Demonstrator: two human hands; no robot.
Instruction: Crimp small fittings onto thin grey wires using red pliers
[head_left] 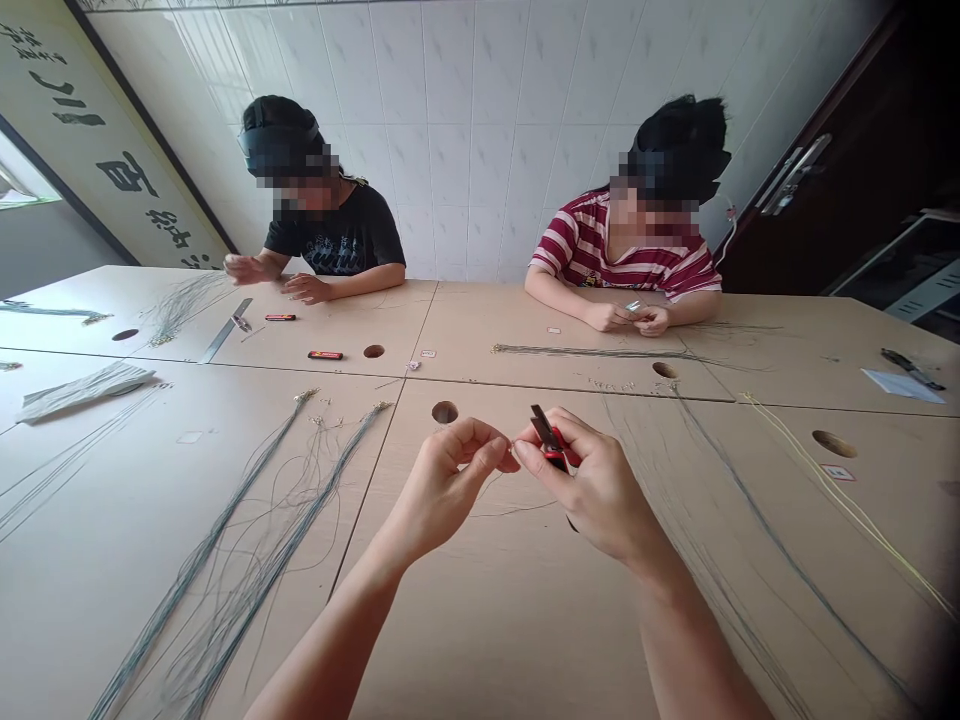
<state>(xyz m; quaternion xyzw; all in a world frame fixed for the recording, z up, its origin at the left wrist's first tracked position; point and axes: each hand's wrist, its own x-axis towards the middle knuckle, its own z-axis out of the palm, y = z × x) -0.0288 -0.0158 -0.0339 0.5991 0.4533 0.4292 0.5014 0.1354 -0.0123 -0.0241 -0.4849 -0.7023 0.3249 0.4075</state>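
My left hand (455, 480) is closed in a pinch at the middle of the table, on the end of a thin cord (517, 510) that trails below the fingers. A tiny gold-coloured bit shows where its fingertips meet those of my right hand (589, 480). My right hand is wrapped round a small red-handled tool (553, 440) with dark flat metal pointing up and away; its exact kind is unclear. Left of my hands lie two bundles of grey-green cords (259, 480) with gold-coloured ends.
Two people (330, 230) (622, 240) sit across the table, hands on it. Yellow cords (825, 470) and another grey-green bundle (739, 475) lie at right. A steel ruler (227, 330), red objects (325, 355) and round table holes (445, 411) are farther off.
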